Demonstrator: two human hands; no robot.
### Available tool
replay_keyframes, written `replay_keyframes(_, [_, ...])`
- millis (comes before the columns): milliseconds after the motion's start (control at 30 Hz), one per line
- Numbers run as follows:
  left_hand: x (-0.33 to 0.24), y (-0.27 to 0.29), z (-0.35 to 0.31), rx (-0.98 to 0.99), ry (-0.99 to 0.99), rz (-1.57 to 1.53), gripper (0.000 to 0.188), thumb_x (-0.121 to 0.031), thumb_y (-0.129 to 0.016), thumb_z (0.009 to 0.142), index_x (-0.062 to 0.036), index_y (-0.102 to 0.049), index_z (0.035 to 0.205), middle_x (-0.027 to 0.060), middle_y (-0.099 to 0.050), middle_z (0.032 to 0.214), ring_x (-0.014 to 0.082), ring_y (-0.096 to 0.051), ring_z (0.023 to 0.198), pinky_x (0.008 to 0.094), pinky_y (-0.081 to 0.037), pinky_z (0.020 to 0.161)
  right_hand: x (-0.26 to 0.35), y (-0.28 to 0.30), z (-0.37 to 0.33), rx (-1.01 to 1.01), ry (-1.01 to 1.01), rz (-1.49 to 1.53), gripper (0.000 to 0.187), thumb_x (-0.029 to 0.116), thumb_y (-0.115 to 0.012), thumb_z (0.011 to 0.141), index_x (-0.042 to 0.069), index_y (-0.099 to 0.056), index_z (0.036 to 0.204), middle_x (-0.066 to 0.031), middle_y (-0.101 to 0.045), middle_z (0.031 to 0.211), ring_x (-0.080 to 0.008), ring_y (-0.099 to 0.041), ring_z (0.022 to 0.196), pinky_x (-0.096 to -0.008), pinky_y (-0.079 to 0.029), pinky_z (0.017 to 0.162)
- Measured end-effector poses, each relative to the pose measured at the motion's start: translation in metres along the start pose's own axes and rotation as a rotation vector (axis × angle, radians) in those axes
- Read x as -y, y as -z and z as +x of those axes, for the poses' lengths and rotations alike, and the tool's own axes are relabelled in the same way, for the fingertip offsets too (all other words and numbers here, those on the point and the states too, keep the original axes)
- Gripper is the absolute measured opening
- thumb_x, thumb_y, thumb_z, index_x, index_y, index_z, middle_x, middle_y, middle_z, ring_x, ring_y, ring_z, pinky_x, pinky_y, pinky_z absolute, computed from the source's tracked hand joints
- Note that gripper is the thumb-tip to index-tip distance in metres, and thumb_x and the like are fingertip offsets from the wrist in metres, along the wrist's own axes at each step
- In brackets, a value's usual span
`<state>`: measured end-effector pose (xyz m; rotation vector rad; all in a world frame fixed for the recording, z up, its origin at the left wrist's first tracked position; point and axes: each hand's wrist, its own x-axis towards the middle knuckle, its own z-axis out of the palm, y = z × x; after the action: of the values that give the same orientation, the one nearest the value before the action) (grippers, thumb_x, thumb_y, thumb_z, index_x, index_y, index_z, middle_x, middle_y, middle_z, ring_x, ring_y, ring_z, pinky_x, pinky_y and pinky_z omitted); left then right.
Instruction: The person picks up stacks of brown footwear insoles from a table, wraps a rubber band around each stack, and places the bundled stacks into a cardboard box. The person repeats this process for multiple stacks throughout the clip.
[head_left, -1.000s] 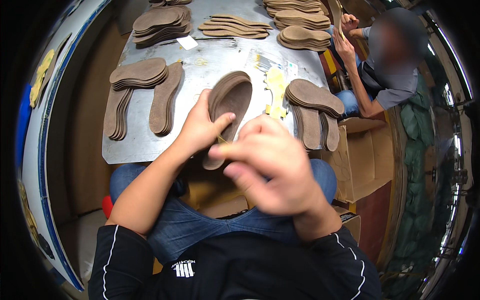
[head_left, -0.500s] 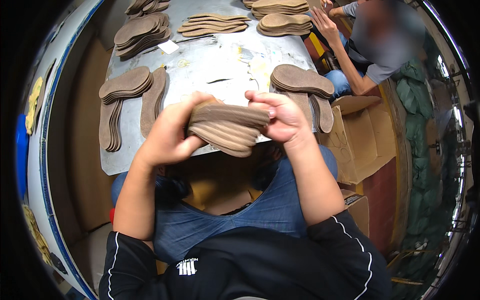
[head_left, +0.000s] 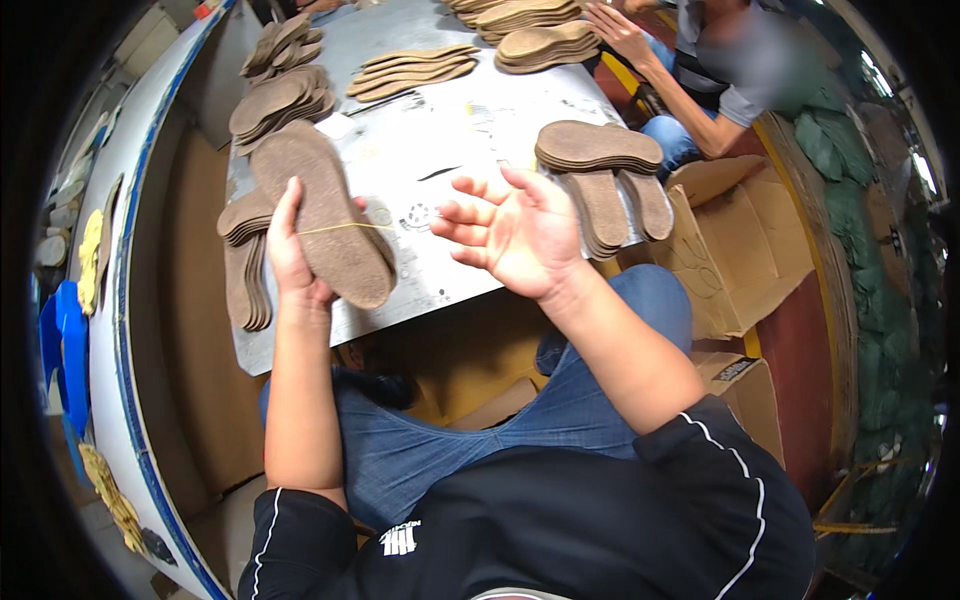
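My left hand (head_left: 299, 250) grips a bundle of brown insoles (head_left: 325, 190), held up over the table's left side with its broad face showing. A thin yellow rubber band (head_left: 335, 229) runs across that bundle. Palm up and fingers apart, my right hand (head_left: 520, 225) holds nothing above the table's near edge. To its right lie insoles in stacks, one stack (head_left: 598, 147) set crosswise over two others (head_left: 597, 210). Partly behind the held bundle, more insole stacks (head_left: 247, 280) rest at the table's near left.
Further insole stacks (head_left: 412, 70) stand along the far part of the grey table (head_left: 440, 270). A co-worker (head_left: 690, 80) sits at the right side. Open cardboard boxes (head_left: 740, 250) are on the floor at right; a white partition (head_left: 120, 260) stands at left.
The insole bundle has swung left and turned its broad face up in my left hand. My right hand has let go and opened. The view has shifted slightly.
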<state>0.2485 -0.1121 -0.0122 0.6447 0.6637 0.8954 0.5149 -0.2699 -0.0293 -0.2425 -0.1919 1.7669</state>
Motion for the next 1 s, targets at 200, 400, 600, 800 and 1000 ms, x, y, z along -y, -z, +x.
replay_keyframes(200, [-0.003, -0.014, -0.008, 0.174, 0.142, -0.129, 0.061, -0.053, -0.058, 0.112, 0.0004, -0.06, 0.14, 0.0321, -0.075, 0.108, 0.0436, -0.077, 0.091, 0.056, -0.065, 0.085, -0.002, 0.006, -0.014, -0.099, 0.105, 0.199, 0.049, 0.042, -0.057, 0.112, -0.003, -0.067, 0.13, -0.026, -0.073, 0.135, -0.0427, -0.073, 0.127, -0.0534, -0.066, 0.099])
replay_keyframes(400, [0.021, -0.025, -0.018, 0.161, 0.121, 0.037, 0.056, -0.046, -0.062, 0.112, 0.0025, -0.061, 0.14, 0.0256, -0.076, 0.118, 0.0396, -0.08, 0.101, 0.0501, -0.068, 0.081, 0.012, 0.027, -0.02, -0.285, 0.224, -0.021, 0.041, 0.041, -0.059, 0.112, 0.004, -0.068, 0.127, -0.0125, -0.077, 0.12, -0.0282, -0.074, 0.113, -0.0488, -0.062, 0.103])
replay_keyframes(600, [0.083, -0.056, -0.051, 0.15, 0.173, 0.127, 0.049, -0.036, -0.06, 0.116, 0.0002, -0.062, 0.148, 0.0163, -0.074, 0.135, 0.0291, -0.074, 0.122, 0.0459, -0.062, 0.104, -0.079, -0.006, -0.036, -0.251, 0.294, -0.826, 0.068, 0.043, -0.069, 0.112, 0.002, -0.044, 0.161, -0.0145, -0.06, 0.153, -0.0255, -0.063, 0.134, -0.0433, -0.054, 0.112])
replay_keyframes(800, [0.105, -0.046, -0.061, 0.368, 0.383, 0.491, 0.073, -0.068, -0.042, 0.115, -0.0097, -0.053, 0.158, 0.0131, -0.06, 0.155, 0.027, -0.052, 0.147, 0.0488, -0.042, 0.122, -0.074, -0.011, -0.122, -0.423, 0.271, -0.459, 0.055, 0.034, -0.067, 0.115, 0.0, -0.055, 0.156, -0.0136, -0.07, 0.143, -0.0211, -0.066, 0.131, -0.0397, -0.055, 0.112])
replay_keyframes(1000, [0.086, -0.013, -0.013, 0.243, 0.069, 0.729, 0.067, -0.061, -0.05, 0.117, -0.0119, -0.055, 0.161, 0.0154, -0.06, 0.164, 0.0326, -0.059, 0.149, 0.0519, -0.046, 0.12, 0.031, -0.019, -0.32, -0.41, 0.184, -0.524, 0.068, 0.033, -0.075, 0.11, -0.006, -0.049, 0.159, -0.024, -0.069, 0.146, -0.0374, -0.079, 0.116, -0.052, -0.065, 0.105])
